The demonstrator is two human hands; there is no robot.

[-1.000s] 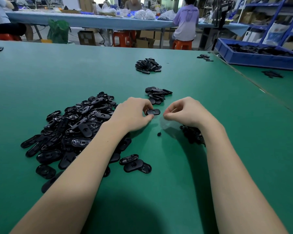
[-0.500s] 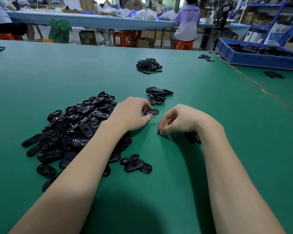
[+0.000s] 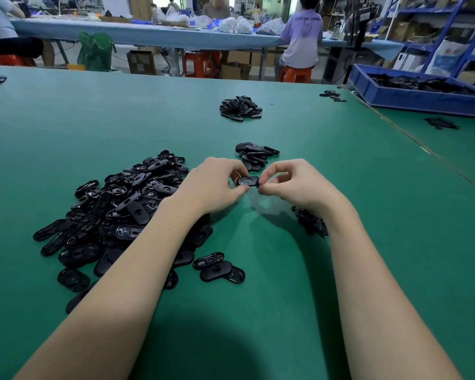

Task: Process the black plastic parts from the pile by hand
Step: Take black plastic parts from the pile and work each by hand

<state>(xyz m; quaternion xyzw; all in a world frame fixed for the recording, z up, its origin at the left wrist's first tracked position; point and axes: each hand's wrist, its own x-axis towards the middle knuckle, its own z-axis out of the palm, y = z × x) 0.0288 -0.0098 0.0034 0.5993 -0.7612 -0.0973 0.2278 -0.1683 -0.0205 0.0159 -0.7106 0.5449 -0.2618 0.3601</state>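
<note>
Right hand is back up off the worktop, pinching the end of the black part the left hand grips. Looks like another bit's getting trimmed off.

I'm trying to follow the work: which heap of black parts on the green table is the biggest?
The broad pile of black oval plastic parts beside the left forearm. It spreads far wider than the small heap just beyond the hands or the far heap.

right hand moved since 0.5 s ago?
Yes. The right hand rose off the green table and went left to the oval black part in the left hand.
</note>
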